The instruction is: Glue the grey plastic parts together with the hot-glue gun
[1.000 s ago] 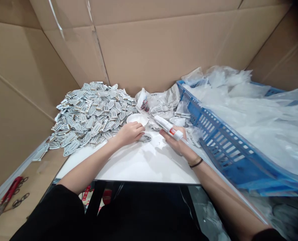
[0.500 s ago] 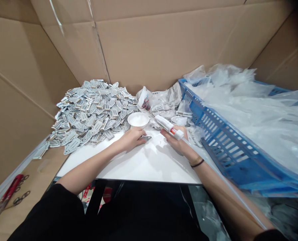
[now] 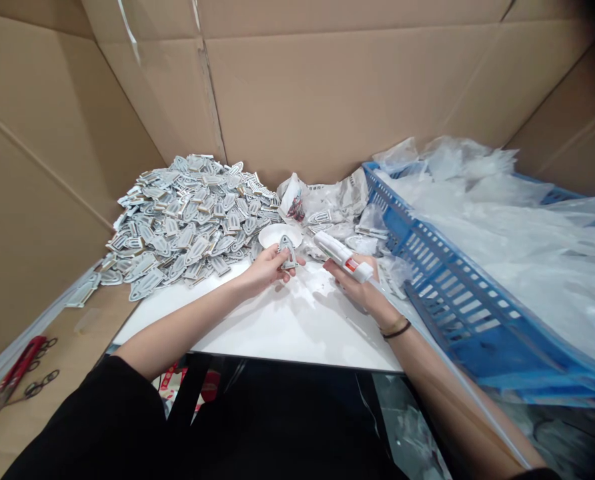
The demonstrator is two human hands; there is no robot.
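Between the thumb and fingers of my left hand [image 3: 263,272], a small grey arch-shaped metal piece [image 3: 288,253] is held upright, its slotted face showing. It is in front of a shallow white dish [image 3: 268,235] and hides part of it. My right hand [image 3: 360,288] is closed around a white tube-shaped tool [image 3: 338,252] with an orange-red part inside. A clear hose [image 3: 457,373] runs from the tool's rear along my forearm. The tool's front end points up and left, apart from the metal piece. To the left lies a large pile of similar pieces [image 3: 187,220].
A blue plastic crate [image 3: 442,280] full of clear plastic bags stands on the right. Crumpled printed plastic [image 3: 345,198] lies behind the white table [image 3: 277,333]'s dish. Red-handled snips [image 3: 25,363] and dark rings [image 3: 42,385] lie at left. Cardboard walls [image 3: 327,100] enclose the area.
My left hand has lifted the metal piece off the tabletop and turned it upright in front of the dish. My right hand keeps its hold on the tool. The view has shifted slightly.
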